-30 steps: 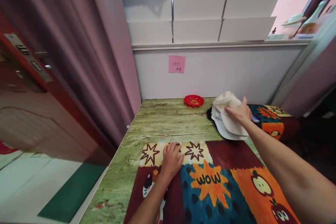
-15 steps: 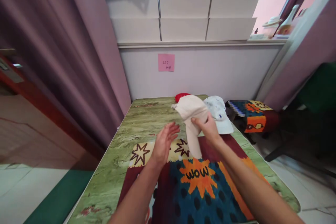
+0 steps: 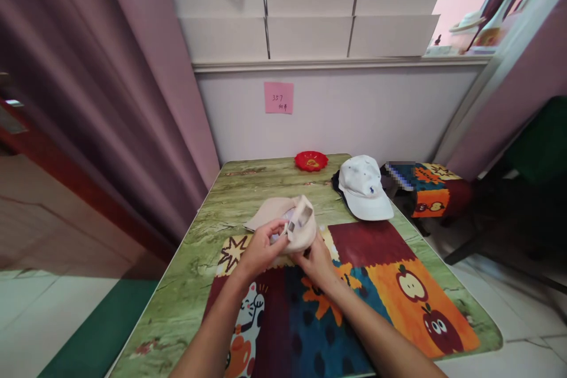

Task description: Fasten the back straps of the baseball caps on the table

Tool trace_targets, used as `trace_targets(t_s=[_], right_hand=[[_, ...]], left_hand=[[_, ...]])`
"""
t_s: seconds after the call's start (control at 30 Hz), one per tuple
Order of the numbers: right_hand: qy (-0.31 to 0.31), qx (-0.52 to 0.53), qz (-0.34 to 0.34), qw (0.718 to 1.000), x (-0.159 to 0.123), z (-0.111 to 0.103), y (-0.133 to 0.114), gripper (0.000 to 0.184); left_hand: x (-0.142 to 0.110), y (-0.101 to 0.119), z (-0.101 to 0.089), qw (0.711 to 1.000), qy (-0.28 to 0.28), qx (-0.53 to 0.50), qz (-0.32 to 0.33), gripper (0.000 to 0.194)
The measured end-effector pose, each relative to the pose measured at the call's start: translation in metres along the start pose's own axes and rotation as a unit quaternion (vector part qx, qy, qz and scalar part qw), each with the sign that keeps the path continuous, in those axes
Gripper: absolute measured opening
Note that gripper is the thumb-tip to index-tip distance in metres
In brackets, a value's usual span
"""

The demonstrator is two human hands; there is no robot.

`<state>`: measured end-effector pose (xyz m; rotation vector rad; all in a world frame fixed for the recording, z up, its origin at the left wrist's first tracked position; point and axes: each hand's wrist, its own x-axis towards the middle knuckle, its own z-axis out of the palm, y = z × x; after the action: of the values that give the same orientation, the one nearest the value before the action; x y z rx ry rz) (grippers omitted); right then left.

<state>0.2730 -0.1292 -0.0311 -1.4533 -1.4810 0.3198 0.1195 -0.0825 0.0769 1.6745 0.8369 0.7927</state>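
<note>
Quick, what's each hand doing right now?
Left hand: closed on the beige cap, fingers by its strap.
Right hand: holding the same cap from the near side, fingers partly hidden.

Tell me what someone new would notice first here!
Likely the beige cloth cap held in both hands over the far edge of the colourful cartoon-printed mat. Then the red scalloped dish at the back of the green wood-grain table and the white brimmed cap on its right side.
</note>
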Motion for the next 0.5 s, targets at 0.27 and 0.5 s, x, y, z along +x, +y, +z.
trace_targets(t_s=[0.27,0.5], right_hand=[[0.108,-0.006,-0.009,0.994,0.025,-0.075,-0.04,0.029],[-0.107,-0.034,-0.131,0.985,0.051,-0.052,-0.066,0.025]], left_hand=[[-0.02,-0.003,-0.022,0.993,-0.01,0.121,0.006,0.03],[-0.03,0.002,-0.015,0.998,0.04,0.039,-0.001,0.033]])
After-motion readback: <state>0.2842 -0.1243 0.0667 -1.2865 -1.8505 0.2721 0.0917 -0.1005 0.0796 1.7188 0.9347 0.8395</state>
